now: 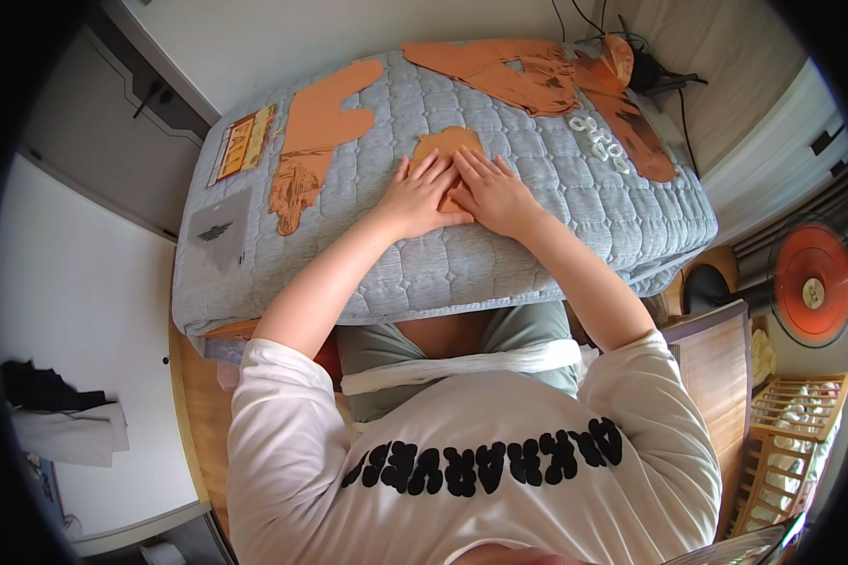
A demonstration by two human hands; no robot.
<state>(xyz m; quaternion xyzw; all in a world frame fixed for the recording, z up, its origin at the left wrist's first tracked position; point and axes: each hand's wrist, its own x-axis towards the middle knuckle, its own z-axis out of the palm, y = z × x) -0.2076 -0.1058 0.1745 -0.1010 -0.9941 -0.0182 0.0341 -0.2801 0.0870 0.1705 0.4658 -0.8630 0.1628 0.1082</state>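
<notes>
My left hand (pixel 420 195) and my right hand (pixel 496 196) lie flat, side by side, on a small tan-orange sheet-like piece (pixel 454 141) near the middle of the quilted grey mattress (pixel 415 273). The fingers of both are stretched out, and their tips almost meet. The piece's rounded far edge shows beyond my fingertips; much of the rest is hidden under my hands. To the left lies a larger flat orange piece (pixel 316 122) with a curved outline and a crinkled, shinier near end. Another orange piece (pixel 504 71), partly glossy and wrinkled, is spread along the far edge.
Several white rings (pixel 597 143) lie right of my hands beside a glossy orange strip (pixel 636 132). At the left are a yellow-red flat packet (pixel 247 143) and a clear bag (pixel 219 231) with black pieces. A red fan (pixel 812 282) and wooden rack (pixel 791 443) stand at right.
</notes>
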